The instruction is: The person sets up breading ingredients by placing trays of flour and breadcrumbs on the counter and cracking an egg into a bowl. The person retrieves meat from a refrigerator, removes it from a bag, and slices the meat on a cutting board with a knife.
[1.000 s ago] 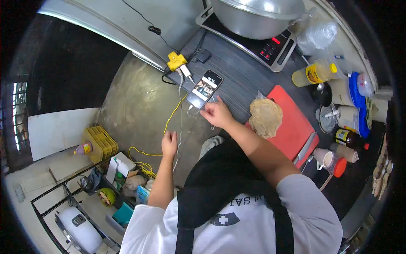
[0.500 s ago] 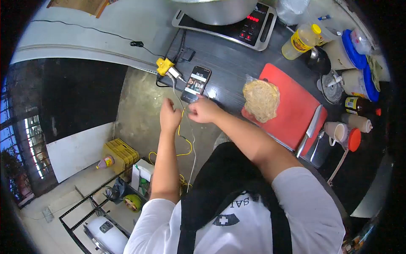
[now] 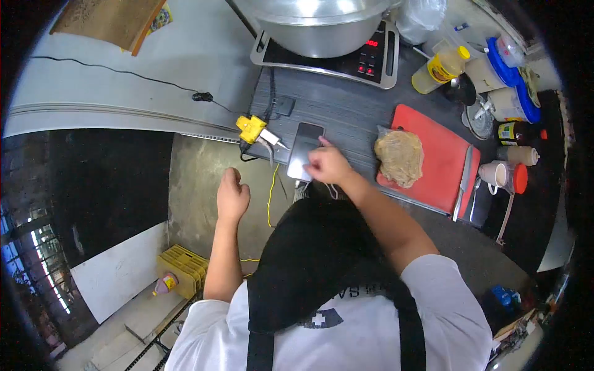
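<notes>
A smartphone lies on the dark counter near its front edge, its screen now dark. My right hand is over the phone's right side, fingers bent and apart; a fingertip overlaps the phone, and I cannot tell if it presses on it. Nothing is held in that hand. My left hand hangs in the air above the floor, left of the counter edge. Its fingers are loosely bent with the thumb apart, and nothing shows in it. Beside the phone sits a yellow plug adapter with a white charger in it.
A large metal pot stands on an induction cooker. Bagged flat rounds and a knife lie on a red cutting board. An oil bottle, tubs and a mug stand to the right. A yellow crate is on the floor.
The phone's lit screen has gone dark. My right hand has shifted from the phone's lower end to its right side. My left hand is lower and farther left, and the view has tilted.
</notes>
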`<state>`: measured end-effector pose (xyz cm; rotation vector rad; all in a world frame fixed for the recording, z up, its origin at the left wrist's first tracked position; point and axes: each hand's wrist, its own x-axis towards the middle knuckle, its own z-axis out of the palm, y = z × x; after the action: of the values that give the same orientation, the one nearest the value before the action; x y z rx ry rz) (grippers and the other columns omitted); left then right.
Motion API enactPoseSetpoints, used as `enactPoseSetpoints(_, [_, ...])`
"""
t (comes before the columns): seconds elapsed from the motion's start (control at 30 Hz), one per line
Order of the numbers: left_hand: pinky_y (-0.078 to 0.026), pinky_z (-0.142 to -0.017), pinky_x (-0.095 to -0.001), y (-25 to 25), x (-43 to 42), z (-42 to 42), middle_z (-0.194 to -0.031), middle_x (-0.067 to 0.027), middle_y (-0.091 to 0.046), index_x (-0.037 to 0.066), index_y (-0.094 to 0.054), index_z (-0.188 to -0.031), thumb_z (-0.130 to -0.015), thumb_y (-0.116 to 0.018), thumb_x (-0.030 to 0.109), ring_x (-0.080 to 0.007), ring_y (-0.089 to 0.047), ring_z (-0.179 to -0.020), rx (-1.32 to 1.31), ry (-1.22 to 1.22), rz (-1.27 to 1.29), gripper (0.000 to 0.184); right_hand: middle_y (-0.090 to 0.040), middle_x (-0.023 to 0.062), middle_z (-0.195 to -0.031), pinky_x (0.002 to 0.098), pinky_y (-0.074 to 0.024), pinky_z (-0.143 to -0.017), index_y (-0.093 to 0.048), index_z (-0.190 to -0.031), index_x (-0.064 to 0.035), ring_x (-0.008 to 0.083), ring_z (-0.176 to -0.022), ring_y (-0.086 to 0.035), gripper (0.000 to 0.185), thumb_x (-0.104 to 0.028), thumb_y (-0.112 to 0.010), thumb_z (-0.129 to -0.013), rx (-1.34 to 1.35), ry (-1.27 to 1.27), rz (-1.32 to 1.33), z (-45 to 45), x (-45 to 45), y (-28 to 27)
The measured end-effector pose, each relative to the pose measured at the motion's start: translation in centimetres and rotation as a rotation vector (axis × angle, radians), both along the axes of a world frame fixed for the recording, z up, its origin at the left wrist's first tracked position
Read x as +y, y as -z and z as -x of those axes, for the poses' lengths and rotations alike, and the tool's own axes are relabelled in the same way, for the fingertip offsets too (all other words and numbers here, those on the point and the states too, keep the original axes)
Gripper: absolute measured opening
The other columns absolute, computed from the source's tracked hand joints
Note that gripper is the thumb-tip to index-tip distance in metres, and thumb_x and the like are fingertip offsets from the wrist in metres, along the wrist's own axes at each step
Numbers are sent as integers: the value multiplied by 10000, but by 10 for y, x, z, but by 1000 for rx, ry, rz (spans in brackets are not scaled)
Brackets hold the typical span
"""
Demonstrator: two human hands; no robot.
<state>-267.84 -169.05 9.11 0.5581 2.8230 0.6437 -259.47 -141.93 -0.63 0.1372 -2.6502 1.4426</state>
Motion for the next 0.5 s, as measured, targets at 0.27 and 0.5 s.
enactPoseSetpoints(0.27, [-419, -601, -441, 16, -19, 32, -756, -165, -496, 44, -454, -896, -701, -522, 2, -347, -522, -668, -165, 119, -133, 211, -481, 46, -549, 526, -317, -1084, -458, -606, -111, 256, -562, -552, 293, -195, -690, -764, -54, -32, -73, -21, -45, -16])
enactPoseSetpoints(0.5, [-425, -602, -456, 35, -16, 25, -802, -172, -482, 49, -439, -902, -704, -521, 1, -372, -529, -691, -294, 254, -195, 219, -512, 28, -569, 510, -283, -1113, -482, -627, -114, 264, -597, -581, 272, -218, -694, -761, -144, -76, -96, -7, -61, -11])
